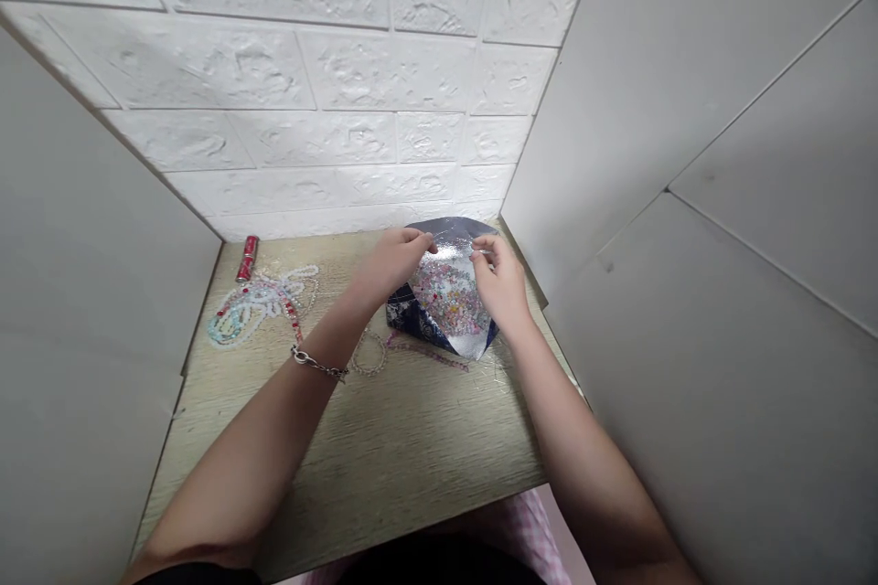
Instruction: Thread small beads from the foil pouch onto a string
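A dark blue container with a shiny silver lining [470, 344] stands open near the back wall. Many small pink, clear and yellow beads [449, 297] lie inside it. Over its left side, my left hand [394, 263] is closed in a pinch, thumb against fingertips. Opposite, my right hand [499, 279] pinches at the container's right side, just above the beads. Faint thin lines show near my fingers, but what either hand holds is too fine to make out. A strand of pinkish beads [439, 355] lies along the container's front edge.
Left of my left arm lie tangled bead strands [257, 306] in white, red and turquoise. Behind them is a red cylinder [248, 258]. A beaded loop [370, 354] rests beside my left forearm. White brick-patterned wall [349, 137] and grey side panels [686, 311] enclose the wooden tabletop [412, 439].
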`<state>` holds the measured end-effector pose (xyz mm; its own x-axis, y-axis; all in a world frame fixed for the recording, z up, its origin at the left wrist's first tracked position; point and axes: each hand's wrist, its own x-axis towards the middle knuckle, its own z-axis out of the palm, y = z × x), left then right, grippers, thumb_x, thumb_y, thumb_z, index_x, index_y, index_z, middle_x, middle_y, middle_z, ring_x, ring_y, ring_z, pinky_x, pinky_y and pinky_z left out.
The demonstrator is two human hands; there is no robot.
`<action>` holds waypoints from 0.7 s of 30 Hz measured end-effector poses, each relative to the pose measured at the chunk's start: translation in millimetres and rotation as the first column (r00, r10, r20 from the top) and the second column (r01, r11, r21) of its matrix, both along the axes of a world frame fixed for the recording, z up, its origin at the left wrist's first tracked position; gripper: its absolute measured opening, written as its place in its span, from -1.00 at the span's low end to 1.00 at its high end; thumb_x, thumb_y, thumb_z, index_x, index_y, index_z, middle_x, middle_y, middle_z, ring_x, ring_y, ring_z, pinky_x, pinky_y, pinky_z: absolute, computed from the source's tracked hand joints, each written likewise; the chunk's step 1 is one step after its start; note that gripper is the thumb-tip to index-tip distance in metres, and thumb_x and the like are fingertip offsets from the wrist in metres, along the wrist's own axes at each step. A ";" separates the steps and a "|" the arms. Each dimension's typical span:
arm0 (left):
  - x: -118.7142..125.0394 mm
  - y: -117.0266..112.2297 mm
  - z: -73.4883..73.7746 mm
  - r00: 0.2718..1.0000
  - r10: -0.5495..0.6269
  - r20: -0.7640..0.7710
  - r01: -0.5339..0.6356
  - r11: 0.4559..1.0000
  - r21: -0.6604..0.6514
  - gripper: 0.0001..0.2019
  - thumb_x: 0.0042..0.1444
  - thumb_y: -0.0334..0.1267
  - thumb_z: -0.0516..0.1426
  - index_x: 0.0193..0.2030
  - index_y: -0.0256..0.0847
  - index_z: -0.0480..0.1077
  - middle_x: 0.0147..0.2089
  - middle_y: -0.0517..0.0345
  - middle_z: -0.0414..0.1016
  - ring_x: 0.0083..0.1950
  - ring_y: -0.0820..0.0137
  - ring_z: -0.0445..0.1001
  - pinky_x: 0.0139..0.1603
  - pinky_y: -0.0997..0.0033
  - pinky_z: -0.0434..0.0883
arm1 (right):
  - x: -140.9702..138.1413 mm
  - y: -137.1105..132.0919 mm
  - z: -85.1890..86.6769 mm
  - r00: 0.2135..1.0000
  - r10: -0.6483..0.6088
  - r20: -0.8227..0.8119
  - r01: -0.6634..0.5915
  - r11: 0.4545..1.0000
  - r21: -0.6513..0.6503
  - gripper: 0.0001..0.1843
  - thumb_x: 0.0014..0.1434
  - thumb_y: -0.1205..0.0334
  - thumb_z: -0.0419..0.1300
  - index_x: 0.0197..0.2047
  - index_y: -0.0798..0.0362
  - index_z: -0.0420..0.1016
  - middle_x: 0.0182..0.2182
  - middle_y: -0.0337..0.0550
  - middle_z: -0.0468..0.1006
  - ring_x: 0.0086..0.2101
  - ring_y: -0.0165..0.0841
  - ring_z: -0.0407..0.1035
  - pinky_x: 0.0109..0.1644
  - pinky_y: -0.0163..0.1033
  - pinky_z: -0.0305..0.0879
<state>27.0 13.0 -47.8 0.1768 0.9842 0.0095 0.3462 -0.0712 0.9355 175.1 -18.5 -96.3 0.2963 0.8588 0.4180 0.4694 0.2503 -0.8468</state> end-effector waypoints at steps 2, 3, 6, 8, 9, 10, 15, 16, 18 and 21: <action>-0.5 -2.3 -0.4 0.995 0.042 0.094 -0.043 0.999 0.013 -0.77 -0.09 -0.18 0.04 -0.58 -0.29 0.37 -0.74 0.29 0.06 -0.71 0.61 -0.03 -0.72 0.58 -0.09 | 0.0 0.7 -1.2 0.995 0.036 0.096 -0.040 0.999 0.033 -0.81 0.06 0.33 -0.04 -0.27 0.03 0.33 -0.29 -0.15 0.42 -0.32 -0.38 0.31 -0.21 -0.23 0.22; -0.6 -4.1 -0.3 0.984 0.077 0.161 -0.081 0.996 0.020 -0.78 -0.09 -0.19 0.04 -0.57 -0.29 0.36 -0.75 0.31 0.04 -0.71 0.61 -0.05 -0.72 0.58 -0.10 | 0.4 1.1 -1.2 0.988 0.056 0.147 -0.065 0.996 0.056 -0.80 0.05 0.34 -0.05 -0.27 0.03 0.34 -0.30 -0.15 0.42 -0.31 -0.36 0.30 -0.19 -0.21 0.22; -1.9 -10.1 -0.6 0.914 0.175 0.366 -0.193 0.981 0.014 -0.81 -0.08 -0.20 0.04 -0.55 -0.29 0.32 -0.75 0.36 -0.02 -0.72 0.64 -0.08 -0.73 0.61 -0.11 | 2.8 3.6 0.8 0.964 0.078 0.254 -0.105 0.990 0.096 -0.78 0.04 0.37 -0.05 -0.27 0.03 0.36 -0.30 -0.12 0.42 -0.26 -0.32 0.30 -0.14 -0.17 0.20; -3.6 -14.0 -2.7 0.856 0.208 0.473 -0.233 0.972 -0.005 -0.82 -0.08 -0.20 0.04 -0.53 -0.28 0.29 -0.74 0.39 -0.08 -0.74 0.66 -0.11 -0.75 0.63 -0.12 | 4.3 6.3 2.7 0.956 0.076 0.282 -0.108 0.989 0.097 -0.78 0.03 0.38 -0.04 -0.28 0.03 0.37 -0.30 -0.11 0.42 -0.24 -0.29 0.29 -0.11 -0.15 0.18; -4.7 -16.1 -4.4 0.826 0.220 0.518 -0.247 0.969 -0.018 -0.83 -0.07 -0.19 0.04 -0.51 -0.27 0.29 -0.74 0.41 -0.10 -0.75 0.66 -0.13 -0.75 0.64 -0.13 | 4.5 7.9 3.8 0.953 0.082 0.290 -0.114 0.989 0.094 -0.78 0.03 0.38 -0.03 -0.29 0.03 0.38 -0.30 -0.11 0.42 -0.23 -0.29 0.29 -0.10 -0.14 0.18; -5.8 -18.2 -6.7 0.799 0.231 0.555 -0.257 0.966 -0.031 -0.83 -0.07 -0.19 0.04 -0.50 -0.27 0.28 -0.74 0.41 -0.11 -0.75 0.67 -0.14 -0.76 0.64 -0.14 | 4.4 9.5 5.0 0.950 0.091 0.297 -0.123 0.988 0.090 -0.79 0.02 0.38 -0.03 -0.30 0.02 0.38 -0.31 -0.11 0.42 -0.23 -0.28 0.29 -0.09 -0.13 0.18; -11.4 -30.8 -22.7 0.694 0.300 0.654 -0.335 0.939 -0.076 -0.84 -0.07 -0.21 0.06 -0.48 -0.28 0.28 -0.72 0.42 -0.11 -0.75 0.69 -0.15 -0.76 0.66 -0.16 | 3.1 18.4 17.7 0.941 0.097 0.325 -0.127 0.989 0.074 -0.79 0.05 0.34 -0.03 -0.28 0.03 0.39 -0.30 -0.10 0.42 -0.25 -0.30 0.29 -0.10 -0.13 0.18; -12.3 -33.4 -25.9 0.681 0.309 0.664 -0.351 0.933 -0.075 -0.85 -0.07 -0.21 0.05 -0.48 -0.28 0.28 -0.72 0.42 -0.11 -0.75 0.69 -0.15 -0.76 0.66 -0.16 | 4.0 20.2 23.1 0.943 0.088 0.322 -0.122 0.989 0.084 -0.79 0.06 0.33 -0.03 -0.27 0.04 0.39 -0.30 -0.09 0.42 -0.25 -0.30 0.29 -0.10 -0.13 0.19; -13.6 -38.2 -30.9 0.662 0.324 0.676 -0.383 0.921 -0.066 -0.85 -0.06 -0.22 0.05 -0.49 -0.27 0.27 -0.72 0.41 -0.11 -0.75 0.68 -0.15 -0.76 0.65 -0.16 | 7.8 22.9 38.9 0.956 0.057 0.289 -0.097 0.987 0.126 -0.80 0.07 0.31 -0.01 -0.27 0.04 0.39 -0.31 -0.10 0.42 -0.27 -0.32 0.30 -0.14 -0.16 0.21; -13.8 -43.3 -33.6 0.657 0.319 0.682 -0.404 0.914 -0.039 -0.85 -0.04 -0.23 0.04 -0.51 -0.27 0.28 -0.72 0.40 -0.12 -0.74 0.67 -0.14 -0.75 0.65 -0.14 | 14.9 18.7 75.9 0.985 -0.007 0.171 -0.037 0.967 0.253 -0.83 0.05 0.30 0.04 -0.28 0.01 0.42 -0.33 -0.18 0.43 -0.35 -0.40 0.30 -0.18 -0.21 0.22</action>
<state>13.2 -30.3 -81.4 -0.2872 0.9537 0.0893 -0.3388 -0.1883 0.9218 190.0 0.2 -20.4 0.1900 0.7213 0.6660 0.5944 0.4554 -0.6628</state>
